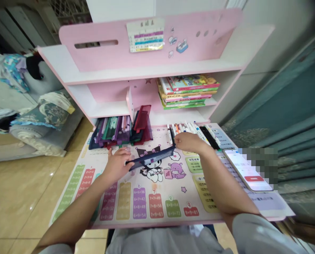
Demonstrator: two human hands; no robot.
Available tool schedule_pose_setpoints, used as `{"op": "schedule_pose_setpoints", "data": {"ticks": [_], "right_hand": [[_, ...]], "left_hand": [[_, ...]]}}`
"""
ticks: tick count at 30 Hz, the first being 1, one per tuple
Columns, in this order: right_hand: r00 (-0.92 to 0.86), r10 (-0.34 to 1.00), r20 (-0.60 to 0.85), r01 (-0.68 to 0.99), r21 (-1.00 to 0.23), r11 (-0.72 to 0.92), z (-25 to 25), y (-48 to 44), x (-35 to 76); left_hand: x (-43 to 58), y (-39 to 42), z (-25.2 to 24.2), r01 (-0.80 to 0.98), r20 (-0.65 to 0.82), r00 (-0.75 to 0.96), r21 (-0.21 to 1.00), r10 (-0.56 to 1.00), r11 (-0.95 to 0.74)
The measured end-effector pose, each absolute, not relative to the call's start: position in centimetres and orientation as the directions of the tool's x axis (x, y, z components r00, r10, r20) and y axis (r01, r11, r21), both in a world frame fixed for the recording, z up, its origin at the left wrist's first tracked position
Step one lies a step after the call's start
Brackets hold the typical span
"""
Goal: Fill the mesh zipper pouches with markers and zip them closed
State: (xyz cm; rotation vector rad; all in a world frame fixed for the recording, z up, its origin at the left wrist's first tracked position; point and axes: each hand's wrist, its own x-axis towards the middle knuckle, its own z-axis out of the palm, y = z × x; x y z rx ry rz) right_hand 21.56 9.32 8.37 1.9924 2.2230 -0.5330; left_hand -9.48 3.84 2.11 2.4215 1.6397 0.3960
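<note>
A narrow navy zip pencil pouch [159, 155] is stretched between my hands above the desk mat, tilted up to the right. A white pen-like shape shows faintly through its side. My left hand [117, 164] pinches the pouch's left end between thumb and fingers. At its right end, my right hand [188, 141] is closed on the corner; whether it grips the zipper pull or the fabric is hidden. Just behind my right hand lies a row of pens and markers [198, 131]. Filled mesh pouches [111, 130] in purple, green and navy are piled beyond my left hand.
Dark red pouches [143, 121] lean at the shelf divider. Several books [188, 90] are stacked on the pink-and-white shelf [110, 76]. A lit phone [246, 171] rests at the desk's right side. The printed mat [170, 208] covers the desk.
</note>
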Motion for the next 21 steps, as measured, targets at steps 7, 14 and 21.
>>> {"op": "schedule_pose_setpoints", "data": {"ticks": [7, 14, 21], "right_hand": [[-0.146, 0.953, -0.266, 0.976, -0.199, 0.094, 8.4, 8.8, 21.3], [-0.113, 0.988, 0.109, 0.928, -0.343, 0.144, 9.1, 7.3, 20.5], [-0.23, 0.798, 0.557, 0.619, -0.55, 0.561, 6.5, 5.9, 17.0]], "left_hand": [[-6.2, 3.4, 2.3, 0.885, 0.084, 0.38, 0.257, 0.921, -0.388], [-5.5, 2.7, 3.9, 0.896, 0.177, 0.364, 0.202, 0.915, -0.395], [-10.4, 2.9, 6.1, 0.92, 0.47, 0.033, 0.331, 0.882, -0.211]]}}
